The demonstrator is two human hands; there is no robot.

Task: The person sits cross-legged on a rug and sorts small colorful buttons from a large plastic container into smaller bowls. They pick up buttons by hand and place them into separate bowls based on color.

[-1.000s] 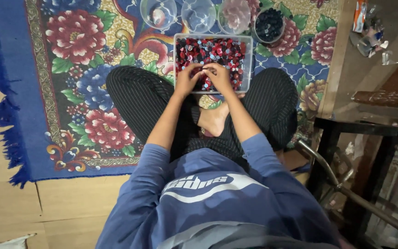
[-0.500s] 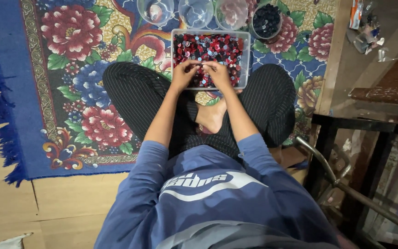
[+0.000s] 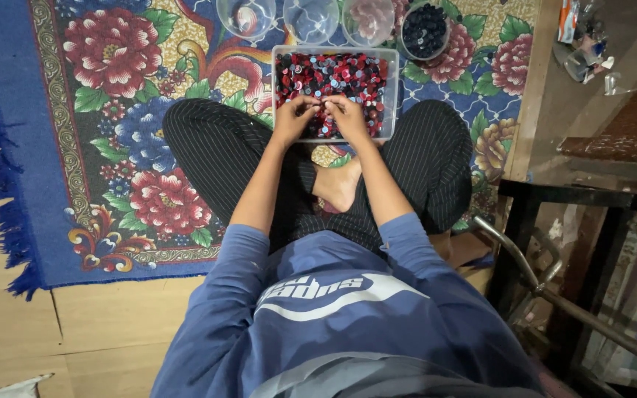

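Both hands have closed together over the near end of the clear tray (image 3: pixel 335 92) of red and dark buttons (image 3: pixel 348 74) — left hand (image 3: pixel 294 118) and right hand (image 3: pixel 346 116) each pinch pieces, grip narrow — a nudge could tip it off the knees onto the rug (image 3: pixel 112 110)

Clear, glossy rectangular plastic tub (image 3: pixel 392 92), packed with small shiny red, black and blue plastic-looking buttons (image 3: pixel 348 74). Same glassy clear plastic on the three round bowls (image 3: pixel 311 18) behind; a fourth round clear bowl (image 3: pixel 425 31) full of dark matt-looking beads. Woven floral cloth rug (image 3: pixel 112 110) underneath, soft and matt, fringed blue edge. Smooth pale wooden floor (image 3: pixel 75 324), slight sheen. Matt pinstriped black cloth trousers (image 3: pixel 215 147), soft blue cotton-like sleeves (image 3: pixel 237 258). Dull brushed metal tube (image 3: pixel 540 284) off right, against a black-painted frame (image 3: pixel 591 199).
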